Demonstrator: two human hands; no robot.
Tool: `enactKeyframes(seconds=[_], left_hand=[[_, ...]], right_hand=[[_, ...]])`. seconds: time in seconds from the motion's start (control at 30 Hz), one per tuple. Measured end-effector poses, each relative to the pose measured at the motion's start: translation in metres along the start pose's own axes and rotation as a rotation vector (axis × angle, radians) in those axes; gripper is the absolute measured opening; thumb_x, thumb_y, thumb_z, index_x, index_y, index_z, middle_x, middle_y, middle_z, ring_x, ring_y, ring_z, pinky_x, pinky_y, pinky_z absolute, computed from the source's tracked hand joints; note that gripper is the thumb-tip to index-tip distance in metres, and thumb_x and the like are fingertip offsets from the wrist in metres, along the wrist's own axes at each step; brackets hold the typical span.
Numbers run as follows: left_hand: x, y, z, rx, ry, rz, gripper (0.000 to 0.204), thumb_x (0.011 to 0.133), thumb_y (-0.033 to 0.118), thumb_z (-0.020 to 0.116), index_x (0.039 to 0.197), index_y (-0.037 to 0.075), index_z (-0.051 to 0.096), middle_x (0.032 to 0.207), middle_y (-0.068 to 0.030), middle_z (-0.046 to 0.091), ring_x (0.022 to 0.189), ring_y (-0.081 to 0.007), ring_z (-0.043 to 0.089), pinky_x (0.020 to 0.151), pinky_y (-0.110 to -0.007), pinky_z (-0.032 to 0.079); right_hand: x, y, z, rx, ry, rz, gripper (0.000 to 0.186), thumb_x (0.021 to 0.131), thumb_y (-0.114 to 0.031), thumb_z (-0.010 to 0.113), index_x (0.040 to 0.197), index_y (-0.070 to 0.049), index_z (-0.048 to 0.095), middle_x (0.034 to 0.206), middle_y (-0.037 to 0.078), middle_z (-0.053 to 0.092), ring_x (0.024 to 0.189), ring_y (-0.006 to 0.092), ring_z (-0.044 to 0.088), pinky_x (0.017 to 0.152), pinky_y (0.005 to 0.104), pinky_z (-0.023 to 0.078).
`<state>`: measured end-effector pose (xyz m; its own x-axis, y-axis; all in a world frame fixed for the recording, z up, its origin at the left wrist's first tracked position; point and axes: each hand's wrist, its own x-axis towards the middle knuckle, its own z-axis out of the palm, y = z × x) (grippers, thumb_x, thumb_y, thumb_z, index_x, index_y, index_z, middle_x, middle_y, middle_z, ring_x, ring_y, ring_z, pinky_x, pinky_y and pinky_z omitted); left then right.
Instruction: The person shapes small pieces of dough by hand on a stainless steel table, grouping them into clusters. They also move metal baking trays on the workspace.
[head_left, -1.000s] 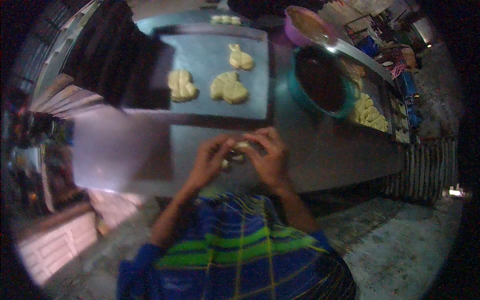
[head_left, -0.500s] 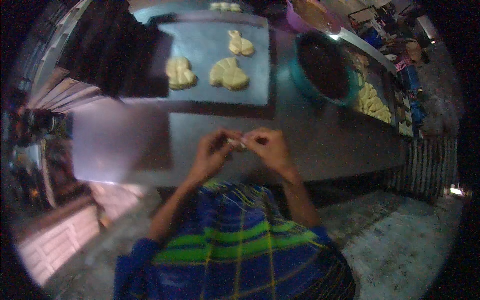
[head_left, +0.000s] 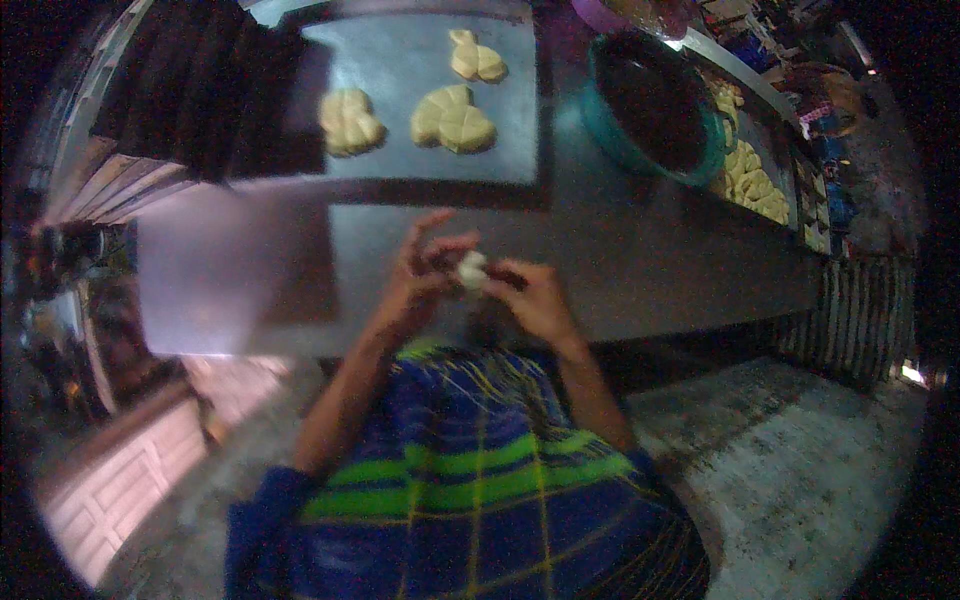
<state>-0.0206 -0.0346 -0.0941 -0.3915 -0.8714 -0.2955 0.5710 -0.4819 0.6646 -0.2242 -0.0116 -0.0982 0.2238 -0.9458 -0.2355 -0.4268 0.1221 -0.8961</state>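
Just nearer than the tray (head_left: 505, 165), the right hand (head_left: 532, 292) pinches the dough (head_left: 472, 268) beside the half-spread left hand (head_left: 420, 268), whose grip is unclear, apparently mid-shaping, so the next move calls for light pressure.

Pale yellow on the dough shapes (head_left: 452, 122); blue-grey on the tray (head_left: 395, 55), dark along its near edge. Dull grey on the tabletop (head_left: 660, 275), lilac-tinged by its left edge. Creamy white on the lump (head_left: 471, 269), toward the tabletop's near edge. Teal outside the basin (head_left: 606, 112), dark inside. Purple on the bowl (head_left: 598, 14). Deep blue on the garment (head_left: 445, 545), with bright green bands and thin yellow lines crossing them.
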Motion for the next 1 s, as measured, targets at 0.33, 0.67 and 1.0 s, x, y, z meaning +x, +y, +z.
enactKeyframes(seconds=[0.33, 0.67, 1.0], left_hand=[[0.021, 0.038, -0.056, 0.237, 0.326, 0.230, 0.039, 0.087, 0.009, 0.064, 0.123, 0.004, 0.053, 0.113, -0.0109, 0.062, 0.107, -0.0220, 0.060, 0.097, -0.036, 0.046], [0.018, 0.015, -0.071, 0.403, 0.409, 0.186, 0.026, 0.090, 0.009, 0.060, 0.115, 0.003, 0.059, 0.108, -0.0092, 0.065, 0.102, -0.0217, 0.063, 0.093, -0.034, 0.047], [0.191, 0.034, -0.049, 1.713, 0.027, 0.658, 0.051, 0.085, 0.011, 0.057, 0.135, 0.008, 0.048, 0.137, -0.0173, 0.051, 0.129, -0.0361, 0.046, 0.108, -0.044, 0.036]], right_hand=[[-0.015, 0.069, 0.052, -0.726, 0.130, -0.432, 0.033, 0.086, -0.008, 0.056, 0.118, -0.005, 0.062, 0.112, 0.014, 0.062, 0.099, 0.0314, 0.063, 0.084, 0.0396, 0.054], [-0.001, 0.066, 0.043, -0.617, 0.169, -0.566, 0.037, 0.082, -0.002, 0.059, 0.119, -0.005, 0.062, 0.115, 0.015, 0.060, 0.101, 0.0316, 0.062, 0.086, 0.0385, 0.054], [0.202, 0.046, -0.049, -0.384, 0.311, -0.402, 0.062, 0.073, 0.007, 0.055, 0.134, 0.004, 0.044, 0.130, 0.025, 0.050, 0.122, 0.0414, 0.047, 0.102, 0.0445, 0.042]])
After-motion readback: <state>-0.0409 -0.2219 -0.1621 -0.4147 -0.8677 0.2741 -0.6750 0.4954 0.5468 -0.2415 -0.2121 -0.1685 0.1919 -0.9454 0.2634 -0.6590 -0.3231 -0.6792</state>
